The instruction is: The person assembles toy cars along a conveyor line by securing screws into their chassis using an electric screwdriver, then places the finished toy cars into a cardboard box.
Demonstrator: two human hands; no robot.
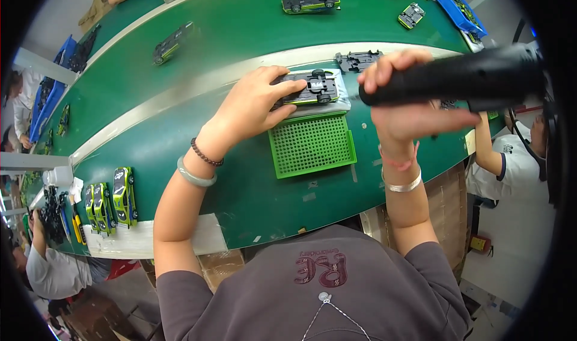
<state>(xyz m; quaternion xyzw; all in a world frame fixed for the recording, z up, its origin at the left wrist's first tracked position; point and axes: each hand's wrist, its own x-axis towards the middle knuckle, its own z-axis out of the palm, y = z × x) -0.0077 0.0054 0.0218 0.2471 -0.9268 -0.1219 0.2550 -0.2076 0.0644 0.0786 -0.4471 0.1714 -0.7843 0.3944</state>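
An upside-down toy car [318, 87], its black underside and wheels facing up, lies on a pale pad [342, 94]. My left hand [255, 100] is closed on the car's left end, fingers and thumb against it. To the right, my right hand [402, 123] is wrapped round a black electric screwdriver [451, 79], held raised and roughly level; tool and hand are smeared by motion. The screwdriver's bit cannot be made out. A green perforated tray [314, 147] sits just nearer than the pad. Behind the pad lies a black car chassis [357, 60].
Several overturned toy cars [311, 2] lie on the green surface beyond the pale strip [252, 62]. On the left, upright green toy cars [124, 195] stand beside yellow-handled pliers [78, 228]. A blue bin [457, 7] is at far right. A co-worker [505, 160] sits at right.
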